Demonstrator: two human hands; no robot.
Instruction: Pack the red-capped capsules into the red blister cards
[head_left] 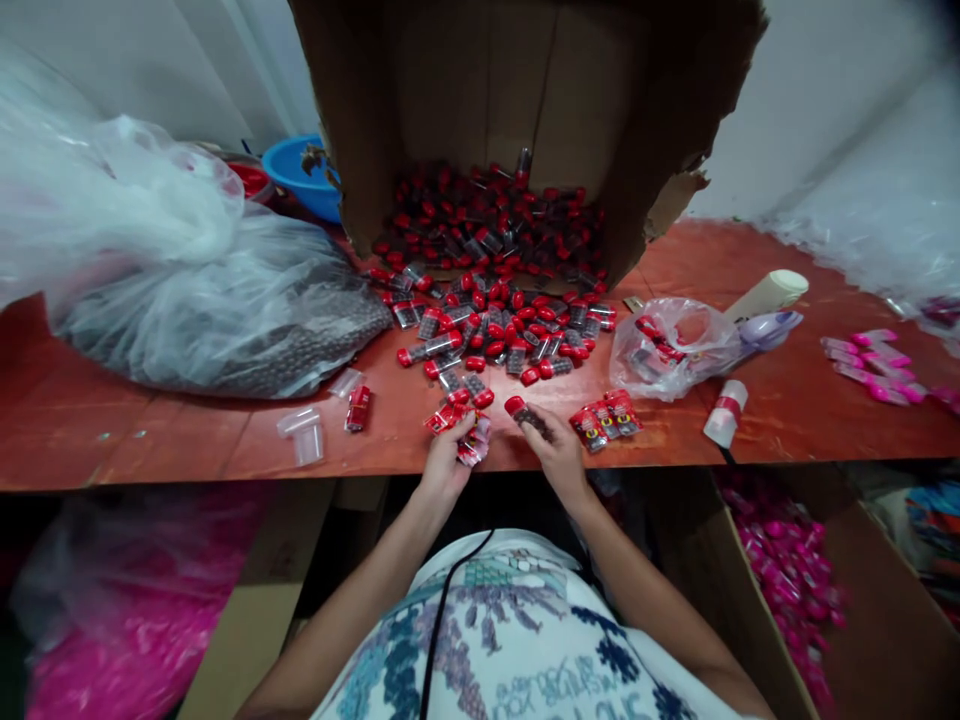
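Observation:
My left hand [448, 455] is closed around a small bunch of red printed packets [459, 432] at the front edge of the red table [150, 440]. My right hand [553, 448] pinches a small clear tube with a red cap [523, 413] right beside them. Just beyond both hands spreads a pile of red-capped tubes [495, 330], spilling from a torn cardboard box [525, 110] lying on its side. A few more red packets [604, 420] lie just to the right of my right hand.
A big clear plastic bag of dark pieces [225, 320] fills the left. A small bag [667, 350], a cream bottle [769, 293] and pink tubes [874, 365] lie right. Blue bowl [300, 175] behind. Boxes of pink items [787, 570] sit under the table.

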